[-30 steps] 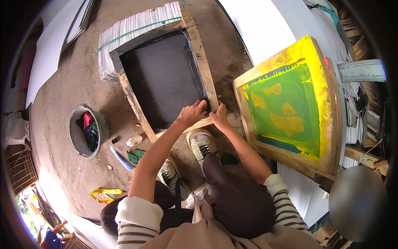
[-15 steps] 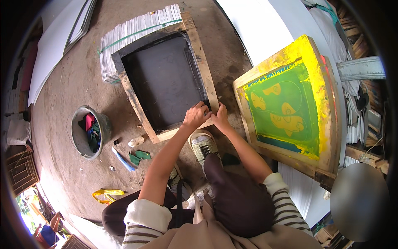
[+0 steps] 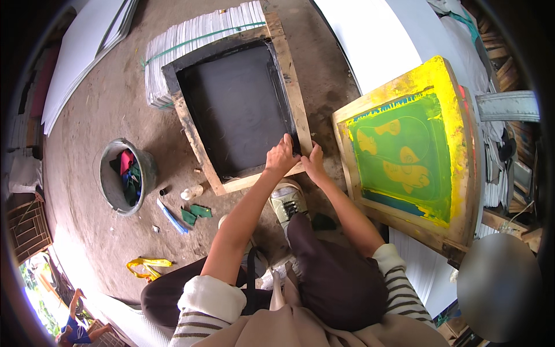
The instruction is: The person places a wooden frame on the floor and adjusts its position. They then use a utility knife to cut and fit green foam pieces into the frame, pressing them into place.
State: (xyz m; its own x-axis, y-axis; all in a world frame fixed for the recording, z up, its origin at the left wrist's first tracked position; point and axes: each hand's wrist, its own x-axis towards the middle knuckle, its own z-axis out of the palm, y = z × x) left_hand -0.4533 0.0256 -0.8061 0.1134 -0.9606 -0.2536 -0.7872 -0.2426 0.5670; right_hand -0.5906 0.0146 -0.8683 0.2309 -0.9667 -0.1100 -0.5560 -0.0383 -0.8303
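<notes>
A wooden screen printing frame point(image 3: 296, 110) with dark mesh point(image 3: 234, 110) leans on a bundled stack in front of me. My left hand point(image 3: 281, 157) is at the inner near right corner of this frame, its fingers bent and pressed together at the black edging. Whatever they pinch is too small to make out. At the outside of the same corner, my right hand point(image 3: 314, 166) is closed on the wood, its fingertips near the left hand's. A second screen printing frame point(image 3: 342, 150), with green mesh and yellow paint, leans at the right.
A strapped stack of white sheets point(image 3: 199, 36) supports the dark screen. At left stands a grey bucket point(image 3: 151, 173) of coloured rags. A blue-handled cutter point(image 3: 172, 216), green scraps point(image 3: 196, 213), a small bottle point(image 3: 191, 192) and a yellow strap point(image 3: 148, 265) lie on the floor.
My left hand has shifted slightly along the frame's inner corner, and its fingers now point more upward. My right hand stays at the corner. The whole view has shifted a little.
</notes>
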